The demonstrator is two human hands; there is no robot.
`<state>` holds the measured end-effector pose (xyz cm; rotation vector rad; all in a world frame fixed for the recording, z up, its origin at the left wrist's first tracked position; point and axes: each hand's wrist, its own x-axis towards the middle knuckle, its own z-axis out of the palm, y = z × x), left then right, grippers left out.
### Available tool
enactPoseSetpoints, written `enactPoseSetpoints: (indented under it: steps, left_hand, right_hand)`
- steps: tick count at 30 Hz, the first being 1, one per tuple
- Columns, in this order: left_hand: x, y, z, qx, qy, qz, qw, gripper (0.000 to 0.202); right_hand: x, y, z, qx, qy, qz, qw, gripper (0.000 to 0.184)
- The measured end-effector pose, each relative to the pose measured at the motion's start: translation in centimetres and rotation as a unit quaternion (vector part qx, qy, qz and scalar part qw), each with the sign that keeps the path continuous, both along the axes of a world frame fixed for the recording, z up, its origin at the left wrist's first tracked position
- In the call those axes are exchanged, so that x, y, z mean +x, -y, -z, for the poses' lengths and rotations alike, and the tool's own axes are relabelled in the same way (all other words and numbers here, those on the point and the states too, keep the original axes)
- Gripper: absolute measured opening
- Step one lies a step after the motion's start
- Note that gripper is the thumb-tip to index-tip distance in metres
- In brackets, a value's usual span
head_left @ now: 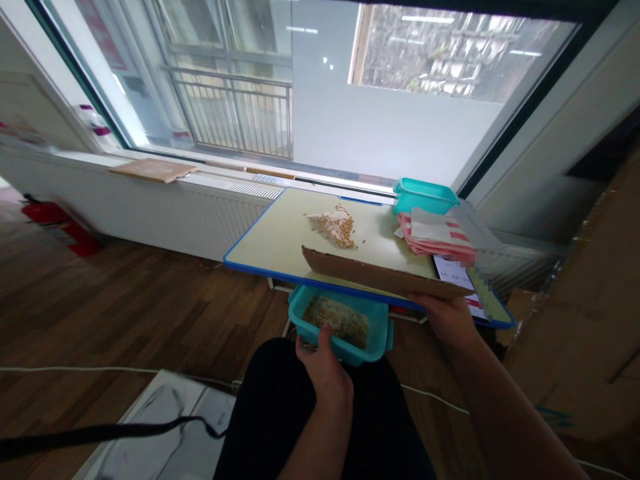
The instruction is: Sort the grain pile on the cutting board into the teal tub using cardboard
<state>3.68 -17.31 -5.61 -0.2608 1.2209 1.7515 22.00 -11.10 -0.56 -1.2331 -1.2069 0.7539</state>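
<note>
My left hand (323, 360) grips the near wall of a teal plastic basin (376, 350), thumb over the rim. It is held above my lap, just under the table's front edge, with a layer of mixed pale and brown grains (337, 321) inside. In my right hand (445, 317) is the right end of a long cardboard strip (370, 272), standing on edge along the front of the table (270, 233). Beyond the strip lies a small heap of white and orange-brown grains (335, 227), with a few loose ones around it. Strip and heap are apart.
A second teal basin (427, 195) stands at the table's back right. In front of it are folded red-and-white cloths (435, 230) and a phone (453, 273), partly blurred out. A window and radiator (210, 200) are behind; a large cardboard box (590, 320) rises at right.
</note>
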Motion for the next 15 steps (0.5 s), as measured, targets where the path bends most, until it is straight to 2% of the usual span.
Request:
enactPoseSetpoints:
  steps: [3, 7, 15]
  left_hand:
    - [-0.1, -0.1, -0.1, 0.000, -0.006, -0.007, 1.000, 0.061]
    - [-0.5, -0.3, -0.4, 0.009, -0.014, -0.014, 1.000, 0.056]
    - [-1.1, -0.3, -0.4, 0.020, -0.018, -0.029, 0.999, 0.055]
  right_hand:
    - [-0.2, 0.8, -0.3, 0.003, 0.000, 0.010, 1.000, 0.027]
    - [-0.2, 1.4, -0.4, -0.003, -0.006, -0.010, 1.000, 0.029]
    - [0.2, 1.2, 0.1, 0.009, -0.034, -0.034, 0.999, 0.028]
